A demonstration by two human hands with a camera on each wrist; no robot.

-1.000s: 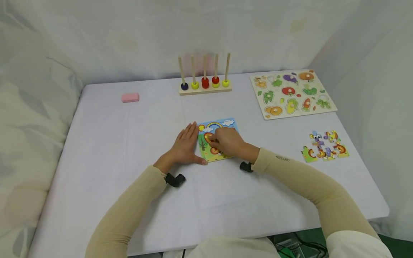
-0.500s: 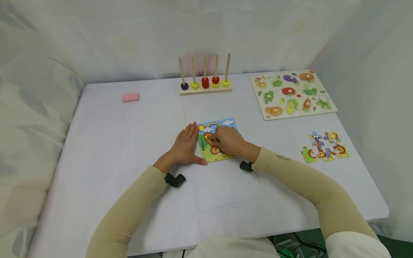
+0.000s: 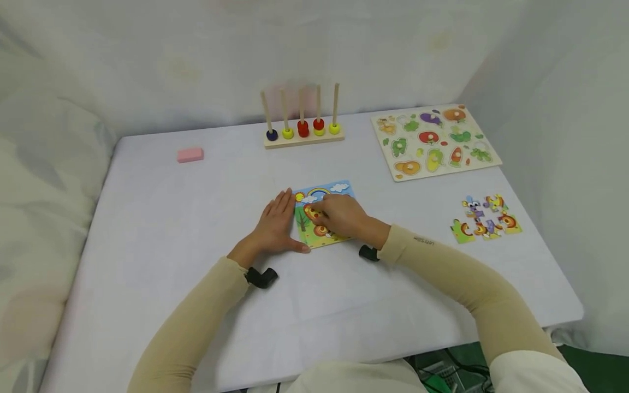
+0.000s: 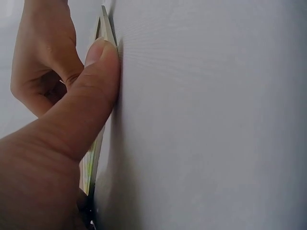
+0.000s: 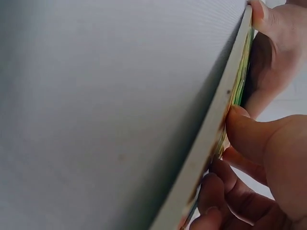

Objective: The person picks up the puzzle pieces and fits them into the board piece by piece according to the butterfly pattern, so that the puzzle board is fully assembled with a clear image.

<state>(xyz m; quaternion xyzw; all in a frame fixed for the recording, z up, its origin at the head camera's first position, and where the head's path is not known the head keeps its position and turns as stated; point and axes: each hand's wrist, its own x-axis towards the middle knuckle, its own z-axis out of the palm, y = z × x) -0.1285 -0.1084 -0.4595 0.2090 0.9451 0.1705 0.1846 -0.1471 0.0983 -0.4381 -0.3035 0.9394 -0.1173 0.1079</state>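
A small picture jigsaw board point(image 3: 302, 229) with a rainbow, sun and tree lies mid-table. Along its left edge my left hand point(image 3: 275, 224) lies with straight fingers, its thumb at the near edge. In the left wrist view that thumb point(image 4: 93, 81) touches the board's rim. My right hand point(image 3: 344, 215) is over the board, fingers curled, with thumb and index fingertips pinching at a jigsaw piece point(image 3: 312, 212) in the picture. The right wrist view shows the right thumb point(image 5: 244, 129) against the board's face; the hand covers much of the picture's right half.
Several loose jigsaw pieces point(image 3: 484, 218) lie at the right. Behind them is a wooden vegetable peg puzzle point(image 3: 417, 155). A bead stacker point(image 3: 304, 141) with upright pegs stands at the back. A pink block point(image 3: 190, 155) sits at the back left.
The head view has shifted slightly, so the table things appear a little further left. Both hands keep their places on the board.
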